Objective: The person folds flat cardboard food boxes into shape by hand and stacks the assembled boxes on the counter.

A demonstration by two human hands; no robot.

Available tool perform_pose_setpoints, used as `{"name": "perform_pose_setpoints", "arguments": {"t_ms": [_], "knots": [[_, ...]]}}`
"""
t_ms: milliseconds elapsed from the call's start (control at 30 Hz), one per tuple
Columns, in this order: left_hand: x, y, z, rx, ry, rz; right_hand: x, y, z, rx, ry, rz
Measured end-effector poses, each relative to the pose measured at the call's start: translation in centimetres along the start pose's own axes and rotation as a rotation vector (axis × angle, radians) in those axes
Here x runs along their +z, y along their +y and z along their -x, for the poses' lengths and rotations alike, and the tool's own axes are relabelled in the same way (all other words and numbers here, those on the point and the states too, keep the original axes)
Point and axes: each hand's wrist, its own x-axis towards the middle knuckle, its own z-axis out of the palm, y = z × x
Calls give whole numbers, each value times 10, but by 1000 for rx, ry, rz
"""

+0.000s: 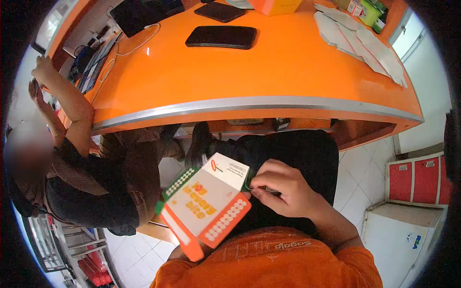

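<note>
Printed across the broad panel of the box [201, 207] in yellow-orange letters: "in every bite", with "joy" as the likely word above. On the white flap [234, 169] of that same box, a red-orange logo and a few lines of dark small print – too blurred to make out. Across the front of the orange shirt [283, 246], in pale letters: "Sagaja", beside larger outlined lettering, too faint to read. On the white fridge [389, 235], small blue-and-white stickers [413, 239] – too tiny to decipher.
</note>
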Motion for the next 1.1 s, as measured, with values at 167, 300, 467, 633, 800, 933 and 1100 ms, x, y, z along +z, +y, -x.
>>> {"name": "perform_pose_setpoints", "arguments": {"t_ms": [167,300,467,633,800,933,1100], "knots": [[3,-18,1,0,-130,-48,-6,-5,0,58,147,133],[54,-2,-13,15,-259,-249,-15,2,22,279,139,143],[78,82,-45,29,-1137,-681,-80,13,66,407,404,-273],[131,212,-153,105,-1222,-1163,-151,-14,92,369,568,-150],[129,136,-379,1030,-70,-1205,-149,-30,92,469,483,-205],[119,113,-451,644,-155,-1002,-145,-29,88,402,418,-148],[124,100,-434,828,-306,-1039,-201,-21,52,260,501,-242]]}}
